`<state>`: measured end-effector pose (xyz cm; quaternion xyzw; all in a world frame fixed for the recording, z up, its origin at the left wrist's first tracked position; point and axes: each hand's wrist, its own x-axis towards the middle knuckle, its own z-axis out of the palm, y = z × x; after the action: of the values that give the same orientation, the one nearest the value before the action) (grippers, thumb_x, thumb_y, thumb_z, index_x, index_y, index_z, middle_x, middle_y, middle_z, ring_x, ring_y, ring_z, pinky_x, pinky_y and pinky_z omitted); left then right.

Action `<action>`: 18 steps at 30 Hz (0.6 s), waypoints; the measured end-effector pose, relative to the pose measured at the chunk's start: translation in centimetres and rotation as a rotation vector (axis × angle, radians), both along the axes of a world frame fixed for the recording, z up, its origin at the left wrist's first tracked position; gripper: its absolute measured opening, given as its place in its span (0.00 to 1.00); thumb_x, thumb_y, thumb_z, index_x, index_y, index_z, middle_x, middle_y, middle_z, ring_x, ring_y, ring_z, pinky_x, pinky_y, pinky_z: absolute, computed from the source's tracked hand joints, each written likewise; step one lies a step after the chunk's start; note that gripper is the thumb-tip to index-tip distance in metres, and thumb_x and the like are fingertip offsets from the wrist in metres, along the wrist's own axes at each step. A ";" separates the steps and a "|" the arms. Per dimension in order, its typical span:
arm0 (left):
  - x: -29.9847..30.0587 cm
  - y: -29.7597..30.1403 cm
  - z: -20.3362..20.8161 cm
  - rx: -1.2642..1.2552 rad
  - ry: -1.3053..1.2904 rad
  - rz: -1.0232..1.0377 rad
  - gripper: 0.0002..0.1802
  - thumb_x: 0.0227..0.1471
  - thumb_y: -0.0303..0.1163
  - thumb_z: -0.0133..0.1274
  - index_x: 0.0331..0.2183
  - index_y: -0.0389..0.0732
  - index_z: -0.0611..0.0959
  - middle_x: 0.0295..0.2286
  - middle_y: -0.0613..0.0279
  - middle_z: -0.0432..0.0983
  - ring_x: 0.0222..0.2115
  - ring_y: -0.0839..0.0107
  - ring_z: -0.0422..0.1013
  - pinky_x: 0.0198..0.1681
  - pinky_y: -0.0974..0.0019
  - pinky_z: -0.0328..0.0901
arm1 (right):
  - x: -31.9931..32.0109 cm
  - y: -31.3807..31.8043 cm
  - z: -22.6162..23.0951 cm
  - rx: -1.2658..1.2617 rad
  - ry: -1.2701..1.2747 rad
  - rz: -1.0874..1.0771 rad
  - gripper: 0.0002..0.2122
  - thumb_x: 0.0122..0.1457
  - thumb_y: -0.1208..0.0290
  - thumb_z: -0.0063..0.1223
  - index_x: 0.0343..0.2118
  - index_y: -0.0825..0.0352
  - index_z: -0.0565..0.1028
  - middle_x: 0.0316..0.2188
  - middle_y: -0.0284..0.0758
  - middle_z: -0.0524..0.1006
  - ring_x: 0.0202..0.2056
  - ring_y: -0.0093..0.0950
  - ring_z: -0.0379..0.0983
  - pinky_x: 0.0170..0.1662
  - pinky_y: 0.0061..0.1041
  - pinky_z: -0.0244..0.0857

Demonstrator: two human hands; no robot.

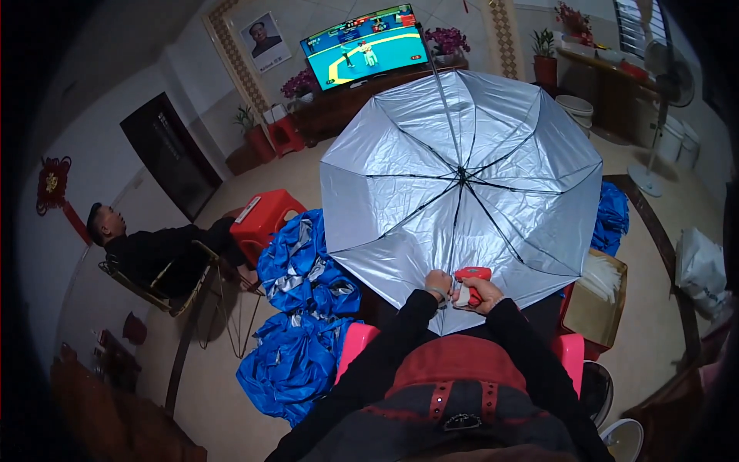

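A large open umbrella [400, 208] lies inside up before me, with a silver lining, black ribs and a shaft pointing toward the far wall. At its near part, my left hand [439, 285] is closed on a rib and the silver cloth beside it. Just to the right, my right hand [485, 296] grips a red handheld tool [473, 274] with a pale part near the fingers. The tool sits over the near canopy, close to my left fingers. Its exact kind does not show, and my fingers hide part of it.
Crumpled blue and silver cloth bundles [296, 362] lie at left. A tan tray [596, 308] with white strips stands at right. Beyond are a red stool [265, 223], a seated person [158, 258], a lit television [366, 48] and a standing fan [660, 115].
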<state>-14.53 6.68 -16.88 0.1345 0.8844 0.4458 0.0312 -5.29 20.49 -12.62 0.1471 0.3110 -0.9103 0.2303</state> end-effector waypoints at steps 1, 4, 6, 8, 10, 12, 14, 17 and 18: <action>0.1 -0.1 -0.1 0.000 -0.006 0.002 0.11 0.42 0.26 0.45 0.15 0.32 0.76 0.09 0.57 0.70 0.08 0.70 0.67 0.12 0.67 0.63 | 0.0 0.0 -0.1 -0.019 -0.003 0.009 0.11 0.52 0.69 0.42 0.37 0.69 0.63 0.24 0.43 0.73 0.26 0.37 0.73 0.35 0.40 0.69; -0.2 0.0 -0.4 -0.005 -0.008 -0.001 0.11 0.41 0.27 0.45 0.15 0.32 0.77 0.10 0.57 0.70 0.08 0.70 0.67 0.13 0.67 0.64 | 0.0 0.0 -0.2 -0.007 -0.019 0.001 0.11 0.52 0.70 0.42 0.37 0.69 0.63 0.24 0.43 0.73 0.26 0.37 0.73 0.35 0.40 0.68; -0.2 0.1 -0.6 -0.008 -0.003 0.000 0.11 0.41 0.27 0.45 0.15 0.32 0.77 0.10 0.58 0.70 0.08 0.70 0.67 0.13 0.67 0.64 | 0.1 0.0 0.0 0.000 -0.025 -0.003 0.11 0.52 0.70 0.42 0.37 0.69 0.63 0.24 0.44 0.73 0.26 0.37 0.73 0.35 0.41 0.68; -0.1 0.0 -0.7 -0.022 0.008 -0.001 0.11 0.41 0.28 0.45 0.15 0.32 0.77 0.10 0.58 0.70 0.08 0.70 0.67 0.13 0.67 0.64 | 0.2 0.0 0.0 0.023 -0.036 -0.017 0.11 0.52 0.70 0.42 0.37 0.69 0.63 0.25 0.44 0.73 0.26 0.37 0.73 0.35 0.41 0.68; -0.1 -0.2 -0.7 -0.022 -0.010 -0.003 0.11 0.41 0.28 0.45 0.15 0.33 0.77 0.10 0.58 0.70 0.08 0.70 0.67 0.14 0.67 0.64 | 0.3 -0.2 0.1 0.036 -0.040 -0.022 0.11 0.52 0.70 0.42 0.37 0.69 0.63 0.25 0.44 0.73 0.26 0.37 0.73 0.35 0.41 0.68; 0.1 -0.2 -0.5 -0.026 -0.050 -0.010 0.11 0.41 0.28 0.45 0.15 0.33 0.77 0.10 0.58 0.71 0.09 0.70 0.68 0.15 0.67 0.65 | 0.4 -0.3 0.0 0.053 -0.029 -0.024 0.11 0.52 0.70 0.42 0.38 0.69 0.63 0.25 0.44 0.73 0.27 0.37 0.73 0.35 0.41 0.68; 0.4 -0.1 -0.1 -0.042 -0.036 -0.002 0.11 0.41 0.28 0.45 0.16 0.33 0.77 0.10 0.58 0.71 0.09 0.70 0.68 0.16 0.67 0.65 | 0.4 -0.1 -0.4 0.062 -0.028 -0.026 0.11 0.52 0.70 0.42 0.38 0.68 0.63 0.26 0.44 0.73 0.27 0.37 0.73 0.36 0.41 0.68; 0.6 0.2 0.4 -0.074 -0.012 0.019 0.11 0.41 0.29 0.46 0.16 0.34 0.78 0.10 0.59 0.71 0.11 0.70 0.69 0.19 0.67 0.66 | -0.2 0.2 -1.3 -0.021 -0.009 -0.006 0.11 0.53 0.70 0.42 0.38 0.67 0.64 0.26 0.44 0.73 0.27 0.37 0.73 0.36 0.41 0.68; 0.6 0.2 0.7 -0.072 -0.027 0.025 0.11 0.41 0.29 0.46 0.16 0.34 0.78 0.10 0.59 0.71 0.12 0.70 0.70 0.20 0.67 0.66 | -0.2 0.2 -1.2 -0.020 -0.014 -0.002 0.11 0.53 0.70 0.42 0.38 0.67 0.64 0.26 0.44 0.73 0.27 0.37 0.73 0.36 0.41 0.68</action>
<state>-13.94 6.90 -16.22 0.1160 0.9009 0.4160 0.0424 -5.47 20.68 -13.86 0.1517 0.3002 -0.9124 0.2332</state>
